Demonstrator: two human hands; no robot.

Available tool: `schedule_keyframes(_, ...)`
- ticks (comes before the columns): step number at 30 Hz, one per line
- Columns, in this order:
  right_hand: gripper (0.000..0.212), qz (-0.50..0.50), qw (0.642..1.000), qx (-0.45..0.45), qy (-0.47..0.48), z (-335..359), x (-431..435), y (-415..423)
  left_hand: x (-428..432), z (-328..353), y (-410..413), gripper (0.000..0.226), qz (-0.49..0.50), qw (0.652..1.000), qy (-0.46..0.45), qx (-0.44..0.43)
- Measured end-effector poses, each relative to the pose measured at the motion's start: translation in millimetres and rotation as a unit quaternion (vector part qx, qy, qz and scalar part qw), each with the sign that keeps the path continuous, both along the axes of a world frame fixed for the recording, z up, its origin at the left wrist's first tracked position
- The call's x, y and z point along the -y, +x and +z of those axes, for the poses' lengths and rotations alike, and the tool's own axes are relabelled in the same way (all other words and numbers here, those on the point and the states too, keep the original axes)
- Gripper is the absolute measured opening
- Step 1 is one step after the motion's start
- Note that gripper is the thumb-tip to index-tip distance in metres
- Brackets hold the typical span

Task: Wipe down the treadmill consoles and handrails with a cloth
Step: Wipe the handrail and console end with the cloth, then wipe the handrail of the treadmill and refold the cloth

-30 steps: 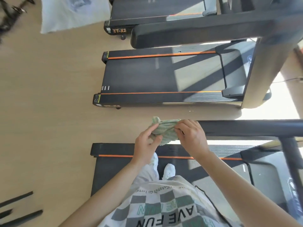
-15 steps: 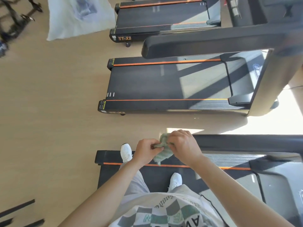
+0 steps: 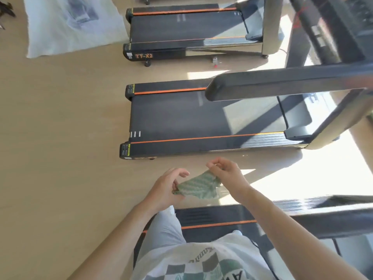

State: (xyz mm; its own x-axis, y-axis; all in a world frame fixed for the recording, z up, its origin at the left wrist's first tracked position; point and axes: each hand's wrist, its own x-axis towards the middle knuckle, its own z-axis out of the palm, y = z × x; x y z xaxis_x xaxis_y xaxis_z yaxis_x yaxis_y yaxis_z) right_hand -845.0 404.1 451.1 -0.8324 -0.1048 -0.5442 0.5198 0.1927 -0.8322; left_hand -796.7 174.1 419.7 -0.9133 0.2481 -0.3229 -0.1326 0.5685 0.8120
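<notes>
Two hands hold a small cloth (image 3: 196,187) in the air, stretched between them above the strip of floor (image 3: 60,138) that separates the near treadmill (image 3: 214,219) from the middle treadmill (image 3: 181,116). The left hand (image 3: 165,186) pinches the cloth's lower left end between thumb and curled fingers. The right hand (image 3: 226,176) pinches its upper right corner with bent fingertips. The cloth is soft, pale green, ribbed in diagonal stripes, and sags crumpled along its lower edge.

Each treadmill has a flat matte black belt, orange stripes along ridged side rails, and rounded end caps with yellow labels. A far treadmill (image 3: 187,27) lies parallel beyond. Over the middle belt runs a smooth dark handrail (image 3: 282,83) with a rounded end, well apart from the cloth. A second dark bar (image 3: 333,217) crosses at lower right, just past the right forearm.

The floor is smooth pale wood grain, and a wide stretch of it lies left of the belt ends. A translucent white plastic sheet (image 3: 70,23) lies wrinkled at top left.
</notes>
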Motion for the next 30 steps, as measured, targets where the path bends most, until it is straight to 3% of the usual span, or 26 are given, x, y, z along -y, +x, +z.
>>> schedule_keyframes(3, 0.008, -0.024, 0.985, 0.037, -0.165, 23, 33, -26, 38, 17, -40, 0.045, 0.025, 0.999, 0.037, -0.007)
schedule_keyframes(6, 0.034, -0.013, 0.971, 0.018, -0.238, 40, 45, -51, 67, 32, -87, 0.033, 0.038, 0.996, 0.085, 0.011)
schedule_keyframes(10, 0.033, -0.098, 0.985, -0.069, -0.126, 51, 55, -83, 78, 61, -157, 0.018, 0.015, 0.993, 0.100, 0.055)
schedule_keyframes(13, 0.017, -0.177, 0.978, -0.100, -0.044, 54, 54, -113, 70, 82, -217, 0.025, -0.001, 0.988, 0.119, 0.100)
schedule_keyframes(16, 0.011, -0.229, 0.964, -0.126, 0.043, 54, 50, -145, 51, 86, -282, 0.023, -0.023, 0.990, 0.107, 0.087)
schedule_keyframes(21, 0.025, -0.307, 0.919, -0.169, 0.178, 41, 35, -210, -4, 80, -384, 0.021, -0.086, 0.995, 0.050, 0.030)
schedule_keyframes(26, 0.019, -0.387, 0.866, -0.144, 0.281, 2, 19, -267, -71, 62, -467, 0.020, -0.167, 0.984, -0.043, -0.049)
schedule_keyframes(30, 0.026, -0.496, 0.823, -0.098, 0.260, -14, 28, -292, -109, 25, -504, 0.024, -0.203, 0.977, -0.015, 0.068)
